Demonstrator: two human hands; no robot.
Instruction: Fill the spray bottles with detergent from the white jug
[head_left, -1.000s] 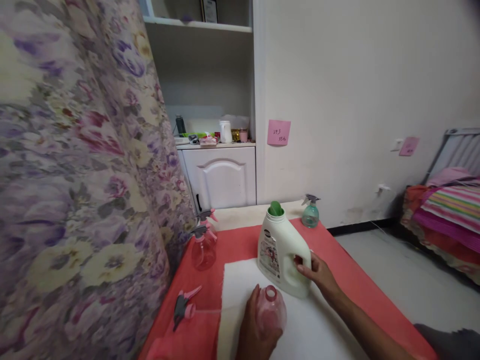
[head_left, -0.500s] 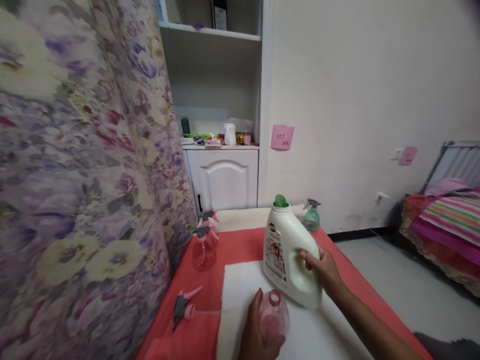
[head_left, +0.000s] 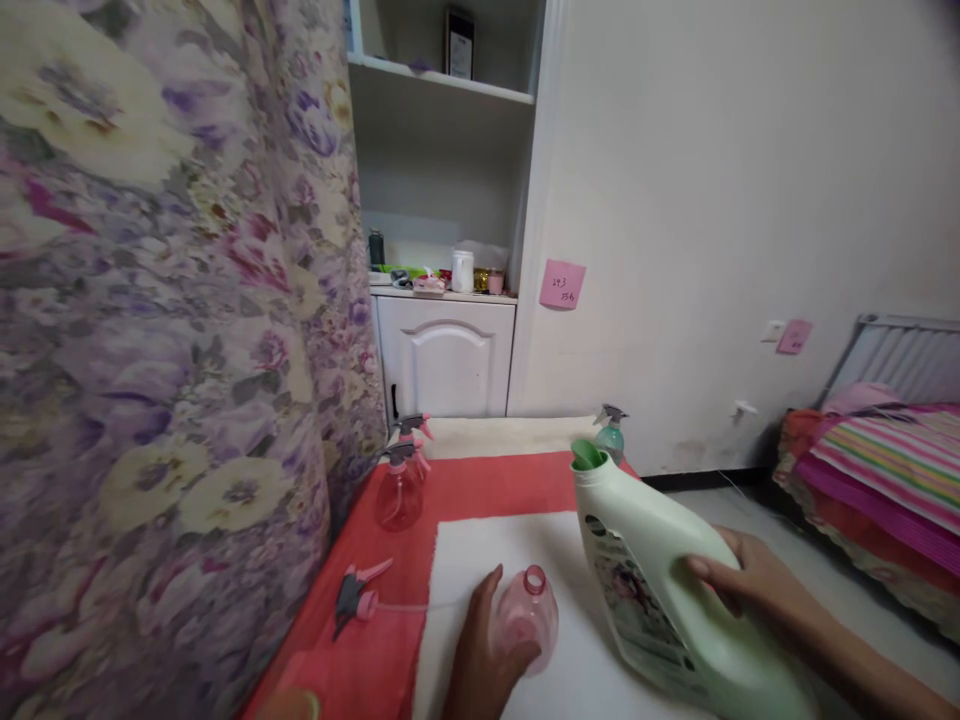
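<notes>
My left hand (head_left: 487, 650) is closed round a clear pink bottle (head_left: 529, 625) whose neck is uncapped. The bottle stands on the white sheet (head_left: 469, 555), tipped very slightly. With my right hand (head_left: 739, 580) I grip the handle of a large pale green detergent jug (head_left: 645, 540). A green spout (head_left: 587, 455) shows in the jug's open mouth; the jug leans, its mouth up and to the left. Left of the pink bottle, a pink and grey spray head (head_left: 360, 600) lies on the red cloth (head_left: 480, 485), its thin tube reaching over the sheet.
Two pink spray bottles (head_left: 400, 490) stand at the table's back left, near a floral curtain (head_left: 187, 350). A teal spray bottle (head_left: 611, 435) is at the back right, behind the jug. Beyond is a white cabinet (head_left: 450, 355); a bed (head_left: 877, 470) stands to the right.
The jug has come nearer and to the right, with more lean, in my right hand. My left hand still holds the pink bottle. The whole view has shifted slightly.
</notes>
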